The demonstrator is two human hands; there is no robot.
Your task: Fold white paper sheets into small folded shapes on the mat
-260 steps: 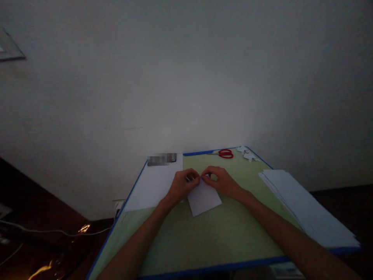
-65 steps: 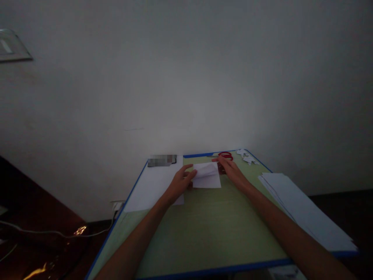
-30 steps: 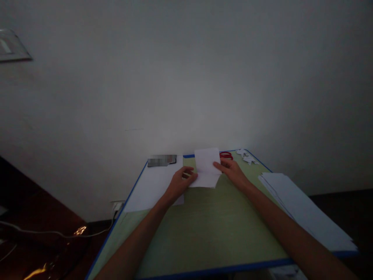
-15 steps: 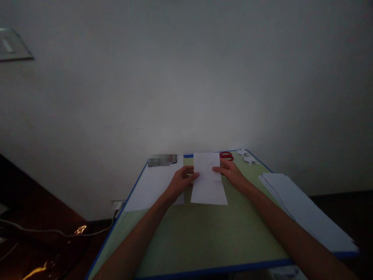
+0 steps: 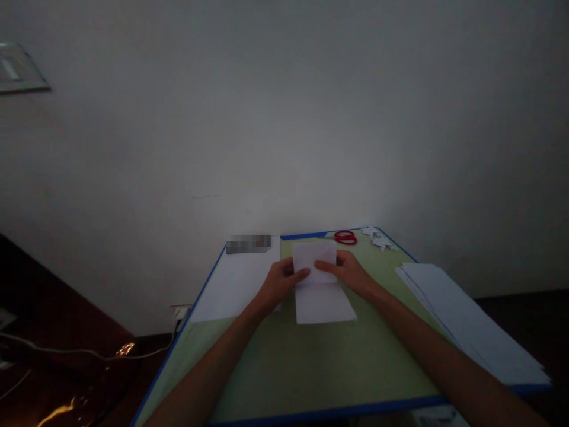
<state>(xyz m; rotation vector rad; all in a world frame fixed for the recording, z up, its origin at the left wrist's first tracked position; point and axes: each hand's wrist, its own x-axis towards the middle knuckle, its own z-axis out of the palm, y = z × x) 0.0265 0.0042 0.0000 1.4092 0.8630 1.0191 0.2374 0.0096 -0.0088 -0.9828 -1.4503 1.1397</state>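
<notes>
Both hands hold one folded sheet of white paper over the middle of the green table. Its upper part tilts up toward me, and a crease runs across it below my thumbs. My left hand pinches the left edge, thumb in front and fingers behind. On the right edge, my right hand grips the same way, its thumb pressed on the paper's face. The fingers behind the sheet are partly hidden. Just beyond my right hand lie red-handled scissors.
The green table has a blue edge and stands against a wall. A white sheet lies at the left under a dark, blurred-out object. Small cut white paper pieces sit at the far right corner, a paper stack at the right edge.
The paper has come down and toward me, and its crease now shows as a clear bend. My thumbs have slid inward on it. More of the scissors is visible.
</notes>
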